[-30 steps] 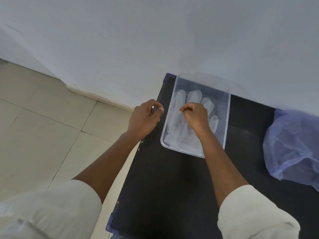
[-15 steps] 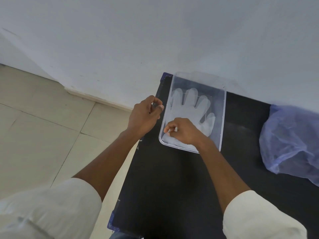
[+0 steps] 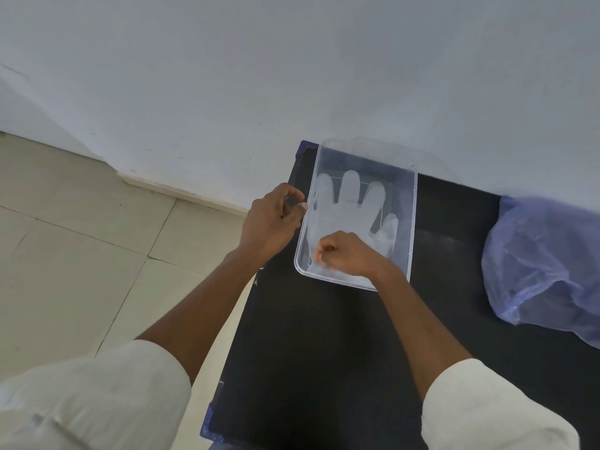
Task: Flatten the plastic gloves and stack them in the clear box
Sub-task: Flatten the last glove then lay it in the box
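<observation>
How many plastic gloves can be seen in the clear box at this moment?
1 clearly: a translucent plastic glove lies flat in the clear rectangular plastic box, fingers toward the wall, cuff under the right hand. More may lie stacked beneath it; the picture cannot settle that.

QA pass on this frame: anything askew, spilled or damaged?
Nothing stands out. The glove lies flat in the clear box, fingers spread; the right hand rests on its cuff, the left hand is at the box's rim.

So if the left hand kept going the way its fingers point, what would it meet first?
Most likely the left wall of the clear box: the left hand sits just beside it, fingers curled toward it. Whether they already touch is unclear.
</observation>
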